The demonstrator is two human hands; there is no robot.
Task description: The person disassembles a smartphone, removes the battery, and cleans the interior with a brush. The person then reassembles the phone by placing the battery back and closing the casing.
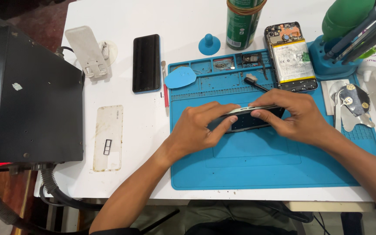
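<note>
1. My left hand (196, 128) and right hand (297, 115), nearest to me, pinch a phone frame (251, 117) from either end, fingers pressed on its edges, holding it tilted on edge just above the blue mat (257, 165) so its thin side faces me.
2. Just beyond my right fingers lies an opened phone (291, 56), battery up, within easy reach.
3. A brush (255, 82) rests between it and my grip.
4. Farther from my left hand sit a blue pick (180, 77), a suction cup (209, 44) and a black phone (146, 63).
5. A green spray can (242, 19) stands beyond.
6. A clear case (108, 137) lies off the mat, left of my left wrist.
</note>
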